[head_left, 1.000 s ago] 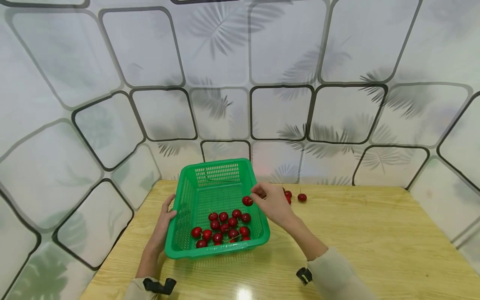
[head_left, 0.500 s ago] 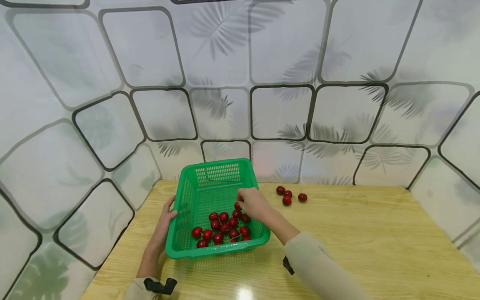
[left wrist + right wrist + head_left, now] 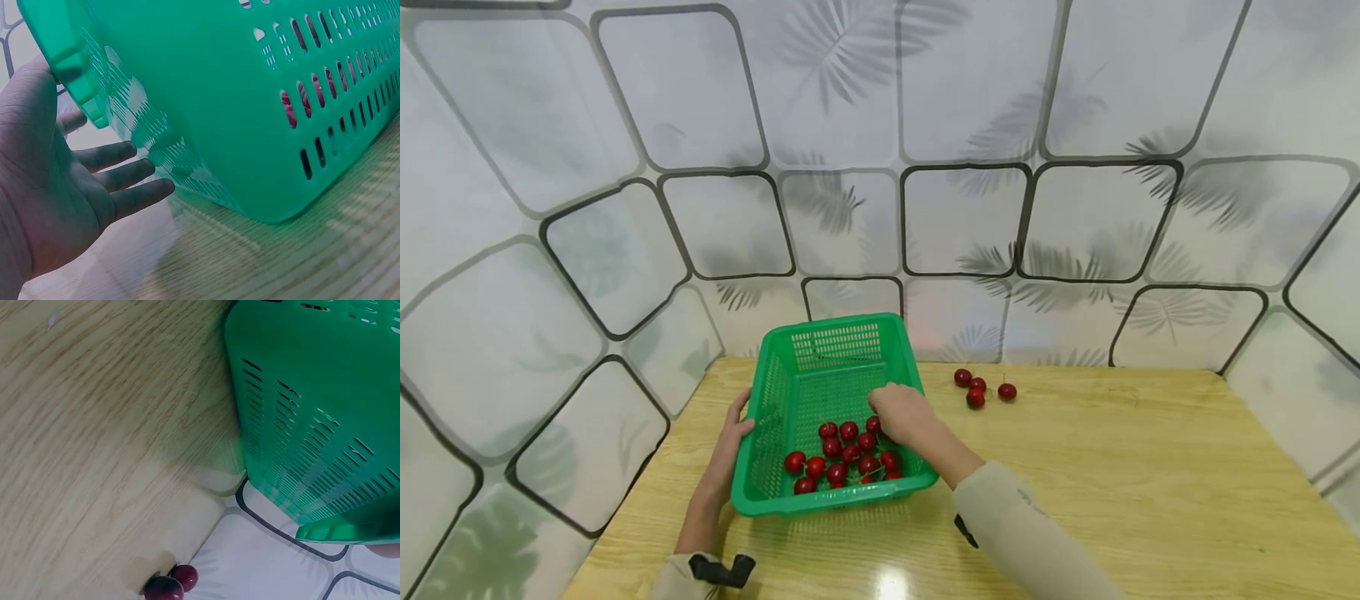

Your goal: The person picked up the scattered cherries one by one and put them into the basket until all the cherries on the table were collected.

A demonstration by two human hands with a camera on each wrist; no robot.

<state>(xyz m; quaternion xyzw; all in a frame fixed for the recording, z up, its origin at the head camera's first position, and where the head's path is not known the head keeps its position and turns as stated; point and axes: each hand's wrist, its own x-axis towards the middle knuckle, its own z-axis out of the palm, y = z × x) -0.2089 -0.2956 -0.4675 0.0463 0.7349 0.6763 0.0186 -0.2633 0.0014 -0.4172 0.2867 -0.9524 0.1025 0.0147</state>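
Observation:
A green plastic basket [image 3: 820, 506] stands on the table with several red cherries [image 3: 837, 473] gathered toward its near side. My left hand [image 3: 727, 446] rests against the basket's left side; in the left wrist view its fingers [image 3: 134, 197] are straight and spread beside the slotted wall, and the thumb is at the rim. My right hand [image 3: 906, 414] reaches over the right rim, low inside the basket, right by the cherries. Its fingertips are hidden, so whether a cherry is between them cannot be seen. The right wrist view shows only a sliver of that hand at its edge.
Several loose cherries [image 3: 976, 398] lie on the wooden table [image 3: 1112, 467] to the right of the basket, near the back. A patterned wall covering [image 3: 962, 225] rises directly behind the table and along both sides.
My right hand has carried a cherry from above the basket's right rim left and down into the basket, where it is now hidden from sight. The left hand has stayed at the basket's side.

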